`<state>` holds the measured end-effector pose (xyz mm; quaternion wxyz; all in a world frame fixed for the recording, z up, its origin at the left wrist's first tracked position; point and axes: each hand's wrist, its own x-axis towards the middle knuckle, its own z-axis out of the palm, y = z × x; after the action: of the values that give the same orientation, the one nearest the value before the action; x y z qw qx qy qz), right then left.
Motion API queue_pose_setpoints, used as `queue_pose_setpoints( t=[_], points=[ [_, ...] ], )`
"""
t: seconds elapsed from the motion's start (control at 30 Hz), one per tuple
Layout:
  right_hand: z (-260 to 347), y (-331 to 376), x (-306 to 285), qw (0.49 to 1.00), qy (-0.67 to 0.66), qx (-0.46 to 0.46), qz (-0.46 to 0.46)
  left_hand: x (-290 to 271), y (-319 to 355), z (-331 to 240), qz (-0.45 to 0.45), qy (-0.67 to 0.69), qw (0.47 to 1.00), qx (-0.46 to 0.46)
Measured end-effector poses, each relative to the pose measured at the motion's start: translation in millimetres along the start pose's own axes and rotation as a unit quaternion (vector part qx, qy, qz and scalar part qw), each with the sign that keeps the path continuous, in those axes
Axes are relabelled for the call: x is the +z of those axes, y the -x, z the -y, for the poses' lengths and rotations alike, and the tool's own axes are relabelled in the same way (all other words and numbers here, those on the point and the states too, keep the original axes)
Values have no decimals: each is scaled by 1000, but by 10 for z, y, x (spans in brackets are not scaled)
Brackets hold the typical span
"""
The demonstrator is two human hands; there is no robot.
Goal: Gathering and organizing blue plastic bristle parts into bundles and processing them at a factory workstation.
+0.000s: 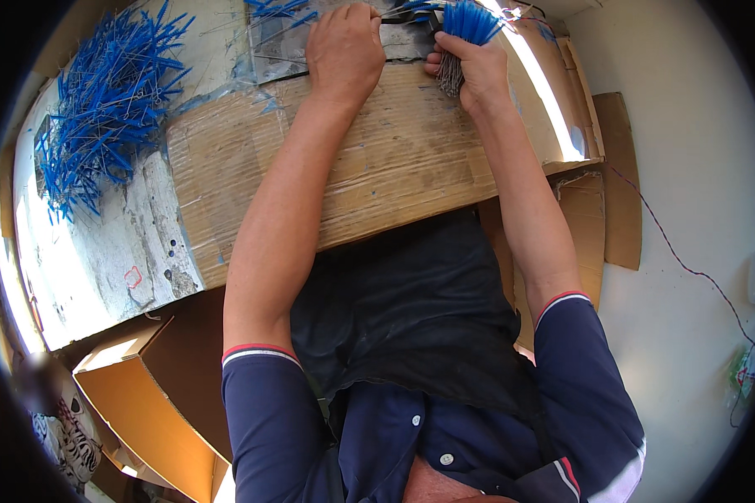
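My right hand (481,74) is closed around a bundle of small blue twisted-wire brushes (471,23). Their bristle ends fan upward above the thumb, and the bare wire stems (450,75) hang below the fingers. My left hand (345,49) rests at the far side of the table with its fingers curled in. Its fingertips are hidden, so what they grip cannot be made out. Just left of it lie a few loose blue brushes (278,9) on a dark-edged plate. Thin wires show between the two hands.
A big heap of blue wire brushes (113,113) covers the table's left side. Cardboard (252,159) lies flat along the near edge. An open cardboard box (155,402) stands below at left. A thin cable (671,251) runs down the white wall at right.
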<state>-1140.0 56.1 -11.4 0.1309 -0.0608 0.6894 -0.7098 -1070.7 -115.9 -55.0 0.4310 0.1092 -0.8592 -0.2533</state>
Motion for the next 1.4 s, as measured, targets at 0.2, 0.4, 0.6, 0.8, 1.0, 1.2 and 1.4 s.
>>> queue_pose_setpoints(
  t=[0.2, 0.4, 0.6, 0.8, 1.0, 1.2, 1.4],
  points=[
    [-11, 33, -88, 995, -96, 37, 3, -12, -7, -26, 34, -10, 999, 24],
    [-2, 16, -158, 996, -76, 44, 27, 44, 30, 4, 23, -31, 997, 63],
    [39, 31, -133, 997, -60, 46, 34, 32, 18, -41, 41, -70, 995, 49],
    [121, -5, -68, 996, 20, 78, 37, -69, -80, 76, -40, -87, 995, -13],
    [95, -30, 56, 998, 52, 39, -7, -220, -112, -148, -20, -37, 998, -36],
    [77, -38, 139, 995, 89, 21, -39, -204, -106, -100, -92, -43, 994, 37],
    [-9, -112, 116, 996, 82, -5, -39, -138, -132, -112, -133, -27, 988, 69]
  ],
)
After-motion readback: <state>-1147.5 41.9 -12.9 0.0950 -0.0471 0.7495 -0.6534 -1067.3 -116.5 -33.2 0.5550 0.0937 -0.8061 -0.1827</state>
